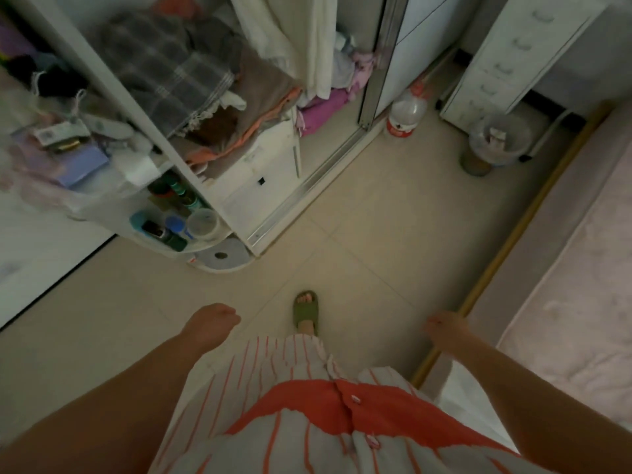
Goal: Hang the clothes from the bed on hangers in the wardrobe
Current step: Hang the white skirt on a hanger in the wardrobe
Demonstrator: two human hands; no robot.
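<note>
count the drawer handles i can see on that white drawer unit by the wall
5. The handles run in a column down the front of the white drawer unit: the top one, then and a faint lowest one. More may be blurred out below.

Bare forearms, a white garment (273, 422) with orange stripes and orange panel — one green slide sandal (305, 311).

The wardrobe (273, 186) stands ahead left, clothes (178, 73) piled inside; the bed (574, 302) lies right; a bottle (407, 112) and bin (492, 142) stand on the floor (359, 241) between.
</note>
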